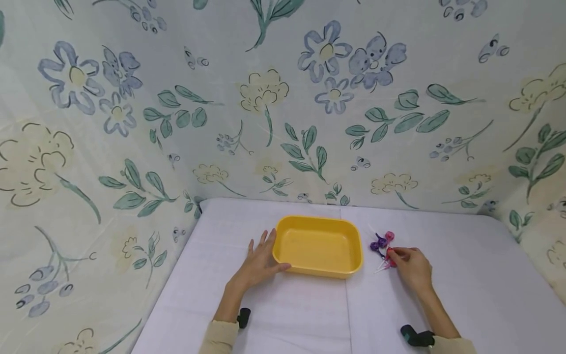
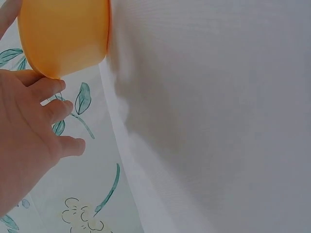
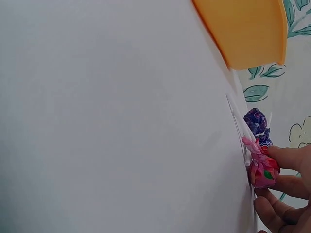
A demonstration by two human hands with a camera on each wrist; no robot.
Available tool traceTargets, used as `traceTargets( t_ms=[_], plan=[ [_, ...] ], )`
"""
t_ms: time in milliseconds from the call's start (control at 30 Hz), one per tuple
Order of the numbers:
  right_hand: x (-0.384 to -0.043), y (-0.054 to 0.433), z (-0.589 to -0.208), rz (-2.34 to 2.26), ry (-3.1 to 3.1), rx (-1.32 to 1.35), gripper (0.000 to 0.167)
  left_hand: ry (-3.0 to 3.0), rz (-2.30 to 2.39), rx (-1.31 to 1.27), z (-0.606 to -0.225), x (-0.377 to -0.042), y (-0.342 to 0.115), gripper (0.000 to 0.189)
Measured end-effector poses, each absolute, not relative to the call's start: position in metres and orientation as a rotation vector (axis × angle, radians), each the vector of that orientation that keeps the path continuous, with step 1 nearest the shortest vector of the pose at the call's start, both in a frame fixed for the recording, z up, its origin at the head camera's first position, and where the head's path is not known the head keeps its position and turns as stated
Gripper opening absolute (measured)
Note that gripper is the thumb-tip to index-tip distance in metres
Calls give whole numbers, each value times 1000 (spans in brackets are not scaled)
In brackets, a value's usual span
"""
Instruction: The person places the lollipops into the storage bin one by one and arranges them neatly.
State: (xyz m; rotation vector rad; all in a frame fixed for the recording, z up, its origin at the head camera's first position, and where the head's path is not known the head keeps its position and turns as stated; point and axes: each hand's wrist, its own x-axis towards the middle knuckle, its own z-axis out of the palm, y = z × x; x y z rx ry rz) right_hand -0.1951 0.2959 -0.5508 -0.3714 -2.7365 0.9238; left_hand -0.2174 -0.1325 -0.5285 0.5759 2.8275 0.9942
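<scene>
A yellow rectangular plastic tray (image 1: pixel 318 272) sits on the white-covered table. My left hand (image 1: pixel 261 263) rests against its left end, with the fingers spread along the left side and the thumb at the near rim. To the right of the tray lies a small cluster of wrapped lollipops: purple lollipops (image 1: pixel 378 243), a pink lollipop (image 1: pixel 389 236) and red-pink ones. Over this cluster, my right hand (image 1: pixel 414 268) pinches a red lollipop (image 1: pixel 389 252) between thumb and fingers. In the right wrist view a pink-wrapped lollipop (image 3: pixel 264 174) partly hides that pinch.
The white tablecloth (image 1: pixel 300 314) spreads around the tray, with a crease running toward the front. A floral fabric backdrop (image 1: pixel 283 113) rises behind the table and at both sides. Dark wrist devices (image 1: pixel 415 337) are worn on both forearms.
</scene>
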Motion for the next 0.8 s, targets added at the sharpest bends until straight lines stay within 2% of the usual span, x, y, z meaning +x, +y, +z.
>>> traceTargets(
  t_ms=[567, 800],
  plan=[
    [-195, 291, -553, 886, -2755, -386, 35, 2807, 1002, 571, -528, -219, -134, 112],
    [-195, 296, -554, 853, -2707, -309, 32, 2815, 1006, 572, -528, -218, -133, 110]
  ],
)
